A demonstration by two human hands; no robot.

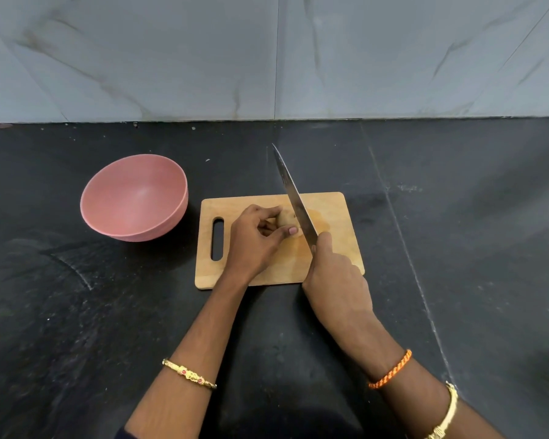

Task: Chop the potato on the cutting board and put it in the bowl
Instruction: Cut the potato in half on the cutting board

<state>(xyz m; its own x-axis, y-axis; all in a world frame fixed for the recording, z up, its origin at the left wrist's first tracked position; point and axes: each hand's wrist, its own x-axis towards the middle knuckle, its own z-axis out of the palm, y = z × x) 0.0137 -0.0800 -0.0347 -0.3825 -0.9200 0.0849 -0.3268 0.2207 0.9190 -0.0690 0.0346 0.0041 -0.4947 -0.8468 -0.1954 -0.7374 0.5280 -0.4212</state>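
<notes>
Bowl (pixel 133 198) left of board (pixel 330 210), knife (pixel 293 198) over potato (pixel 286 218)

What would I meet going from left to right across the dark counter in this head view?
Round pink bowl → wooden cutting board's handle slot → left hand → brown potato → long steel knife blade.

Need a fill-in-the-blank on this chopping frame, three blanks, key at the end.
1. The left hand holds the ____ on the cutting board.
2. The right hand grips a ____ by its handle.
3. The pink bowl on the dark counter contains ____.
Missing words: potato; knife; nothing
</notes>
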